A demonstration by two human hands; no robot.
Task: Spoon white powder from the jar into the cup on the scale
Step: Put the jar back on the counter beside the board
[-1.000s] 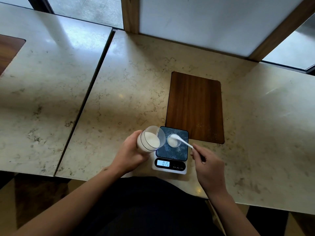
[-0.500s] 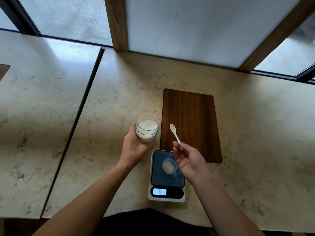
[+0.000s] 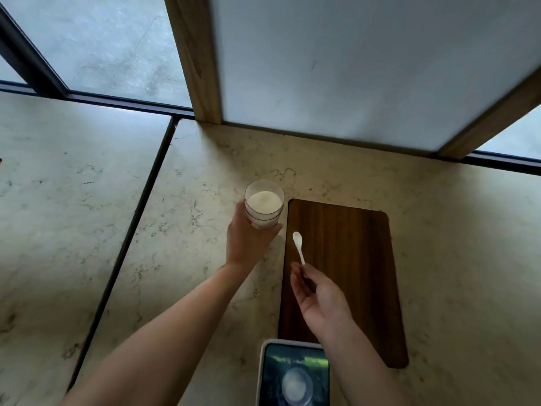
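Note:
A clear jar (image 3: 264,204) half full of white powder stands upright on the marble counter, left of a wooden board. My left hand (image 3: 248,240) wraps around its near side. My right hand (image 3: 319,297) pinches the handle of a small white spoon (image 3: 298,246), whose bowl points away from me over the board's left edge and looks empty. At the bottom edge sits the scale (image 3: 293,373) with a small clear cup (image 3: 295,386) of white powder on its dark platform. My right forearm crosses the scale's right side.
The dark wooden board (image 3: 351,273) lies inset in the marble counter (image 3: 190,230), right of the jar. A dark seam (image 3: 128,230) splits the counter from a second slab on the left. A white panel with wooden posts (image 3: 202,68) and windows close the far side.
My left hand carried the jar away from the scale and upright, farther out on the counter. My right hand lifted the spoon off the cup and out over the board. The view tilted up.

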